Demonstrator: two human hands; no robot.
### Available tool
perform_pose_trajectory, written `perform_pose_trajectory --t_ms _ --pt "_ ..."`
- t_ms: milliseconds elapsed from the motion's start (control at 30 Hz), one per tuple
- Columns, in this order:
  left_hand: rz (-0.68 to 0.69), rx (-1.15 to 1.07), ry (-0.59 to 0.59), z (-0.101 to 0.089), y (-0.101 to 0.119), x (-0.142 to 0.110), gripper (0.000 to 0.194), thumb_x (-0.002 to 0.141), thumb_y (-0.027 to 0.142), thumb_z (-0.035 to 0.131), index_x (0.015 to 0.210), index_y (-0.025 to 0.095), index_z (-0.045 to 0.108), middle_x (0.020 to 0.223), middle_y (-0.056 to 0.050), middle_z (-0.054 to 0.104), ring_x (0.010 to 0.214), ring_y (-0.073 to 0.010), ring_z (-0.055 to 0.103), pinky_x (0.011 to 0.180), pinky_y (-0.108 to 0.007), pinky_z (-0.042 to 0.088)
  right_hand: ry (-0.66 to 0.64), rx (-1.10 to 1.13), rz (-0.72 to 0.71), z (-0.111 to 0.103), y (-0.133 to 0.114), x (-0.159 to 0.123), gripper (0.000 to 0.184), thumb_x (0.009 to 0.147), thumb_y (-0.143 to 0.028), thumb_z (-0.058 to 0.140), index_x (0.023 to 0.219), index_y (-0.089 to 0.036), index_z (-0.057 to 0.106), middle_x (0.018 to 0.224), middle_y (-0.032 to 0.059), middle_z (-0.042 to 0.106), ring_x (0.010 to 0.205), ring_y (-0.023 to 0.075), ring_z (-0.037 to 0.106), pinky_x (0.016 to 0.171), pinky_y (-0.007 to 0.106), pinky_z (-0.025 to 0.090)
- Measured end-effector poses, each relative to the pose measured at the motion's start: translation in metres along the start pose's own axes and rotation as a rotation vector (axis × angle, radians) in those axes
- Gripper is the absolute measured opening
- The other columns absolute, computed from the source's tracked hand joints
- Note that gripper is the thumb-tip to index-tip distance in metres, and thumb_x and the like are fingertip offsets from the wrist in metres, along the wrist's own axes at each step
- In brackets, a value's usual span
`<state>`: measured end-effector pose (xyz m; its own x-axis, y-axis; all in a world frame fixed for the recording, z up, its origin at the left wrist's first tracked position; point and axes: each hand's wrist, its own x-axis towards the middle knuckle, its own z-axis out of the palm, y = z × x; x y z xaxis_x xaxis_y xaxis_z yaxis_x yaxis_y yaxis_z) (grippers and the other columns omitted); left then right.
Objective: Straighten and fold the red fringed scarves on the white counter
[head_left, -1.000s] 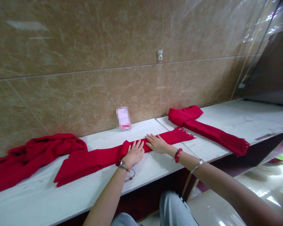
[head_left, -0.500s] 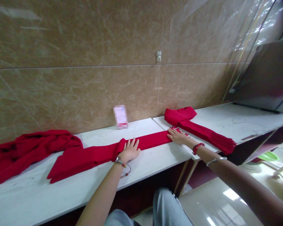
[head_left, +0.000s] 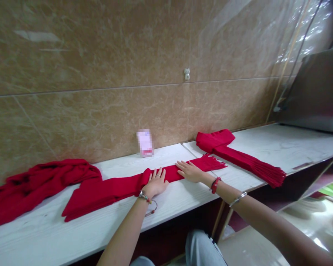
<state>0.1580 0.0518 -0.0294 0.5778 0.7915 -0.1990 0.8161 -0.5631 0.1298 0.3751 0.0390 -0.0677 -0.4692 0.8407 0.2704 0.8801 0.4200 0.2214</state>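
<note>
A long red scarf (head_left: 105, 191) lies in a flat folded strip along the white tabletop, with its fringe spread at the right end. Near the strip's middle, beside a raised fold, my left hand (head_left: 156, 183) rests flat with fingers spread. My right hand (head_left: 189, 171) lies flat on the scarf further right, just short of the fringe, fingers stretched out. Neither hand grips the cloth. Behind the fringe, a second red scarf (head_left: 238, 159) is folded at an angle, its fringed end pointing to the front edge.
A crumpled heap of red cloth (head_left: 50, 184) lies at the left. Against the tiled wall stands a blurred pink-white packet (head_left: 145, 143). A large grey metal appliance (head_left: 316, 92) sits at the far right of the white table (head_left: 58, 244). Open shelves lie below the tabletop.
My right hand has slid left along the scarf, off the fringe, which now shows spread out. My left hand stays at the fold. The view has tilted slightly upward.
</note>
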Motion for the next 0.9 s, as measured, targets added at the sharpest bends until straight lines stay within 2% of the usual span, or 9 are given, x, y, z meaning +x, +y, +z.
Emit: perform_pose_trajectory --t_ms 167,267,367,467,567,667,733,800,900 --pt "0.006 -0.014 0.009 0.000 0.000 0.000 0.060 0.086 0.037 0.025 0.141 0.015 0.013 0.147 -0.008 0.002 0.134 -0.0288 0.001 0.104 -0.051 0.014 -0.083 -0.092 0.120 0.005 0.062 -0.048 0.031 0.087 -0.013 0.036 0.109 -0.016 0.059 0.134 0.0170 0.040 0.123 0.0313 0.038 0.087 0.055 0.041" --pt "0.011 -0.029 0.010 0.000 0.000 0.000 0.060 0.086 0.038 0.025 0.141 0.015 0.014 0.147 -0.008 0.001 0.134 -0.0285 0.001 0.105 -0.051 0.013 -0.144 -0.097 0.242 -0.001 0.077 -0.056 0.033 0.087 -0.013 0.036 0.112 -0.014 0.057 0.134 0.0176 0.041 0.123 0.0318 0.037 0.091 0.057 0.036" --pt "0.003 -0.033 0.019 0.000 0.002 -0.002 0.060 0.086 0.037 0.025 0.140 0.014 0.015 0.147 -0.008 0.002 0.134 -0.0287 0.001 0.105 -0.050 0.012 -0.115 -0.046 0.320 -0.010 0.063 -0.036 0.040 0.090 -0.022 0.030 0.124 -0.009 0.046 0.135 0.0199 0.038 0.125 0.0327 0.033 0.094 0.058 0.032" --pt "0.006 -0.017 0.068 0.001 0.006 -0.004 0.058 0.086 0.033 0.027 0.139 0.010 0.019 0.146 -0.011 0.008 0.134 -0.0276 0.006 0.106 -0.048 0.014 -0.019 0.113 0.284 -0.012 0.031 -0.003 0.048 0.092 -0.030 0.023 0.134 -0.009 0.033 0.139 0.0177 0.032 0.129 0.0278 0.026 0.099 0.052 0.029" --pt "0.065 0.011 0.154 -0.004 0.009 -0.007 0.056 0.085 0.030 0.032 0.136 0.007 0.024 0.145 -0.014 0.016 0.134 -0.0243 0.011 0.107 -0.041 0.018 0.006 0.213 0.185 -0.005 0.001 0.020 0.049 0.091 -0.032 0.023 0.134 -0.012 0.033 0.139 0.0158 0.033 0.129 0.0265 0.027 0.098 0.051 0.030" --pt "0.169 0.018 0.307 -0.018 0.006 -0.011 0.050 0.087 0.027 0.033 0.134 0.010 0.031 0.143 -0.011 0.025 0.133 -0.0186 0.016 0.107 -0.034 0.020 0.014 0.204 0.126 0.007 -0.013 0.024 0.047 0.090 -0.031 0.025 0.132 -0.013 0.038 0.137 0.0151 0.038 0.127 0.0270 0.032 0.097 0.052 0.032" --pt "0.176 0.005 0.419 -0.027 -0.004 -0.018 0.046 0.088 0.027 0.033 0.132 0.015 0.035 0.142 -0.008 0.029 0.132 -0.0165 0.020 0.107 -0.031 0.022 0.025 0.196 0.121 0.012 -0.014 0.022 0.047 0.090 -0.031 0.025 0.131 -0.014 0.039 0.135 0.0144 0.040 0.126 0.0262 0.033 0.098 0.051 0.031" --pt "0.088 0.013 0.490 -0.033 -0.025 -0.028 0.044 0.089 0.028 0.033 0.131 0.016 0.038 0.142 -0.008 0.029 0.131 -0.0181 0.023 0.106 -0.032 0.024 0.028 0.204 0.137 0.013 -0.013 0.020 0.046 0.090 -0.032 0.025 0.131 -0.014 0.039 0.135 0.0138 0.041 0.126 0.0257 0.034 0.098 0.051 0.031" --pt "-0.158 0.094 0.430 -0.027 -0.072 -0.052 0.046 0.090 0.037 0.032 0.132 0.018 0.038 0.143 -0.010 0.026 0.132 -0.0245 0.019 0.105 -0.040 0.023 0.024 0.224 0.152 0.009 -0.013 0.020 0.045 0.090 -0.032 0.027 0.130 -0.014 0.040 0.135 0.0131 0.041 0.126 0.0252 0.034 0.099 0.050 0.030"
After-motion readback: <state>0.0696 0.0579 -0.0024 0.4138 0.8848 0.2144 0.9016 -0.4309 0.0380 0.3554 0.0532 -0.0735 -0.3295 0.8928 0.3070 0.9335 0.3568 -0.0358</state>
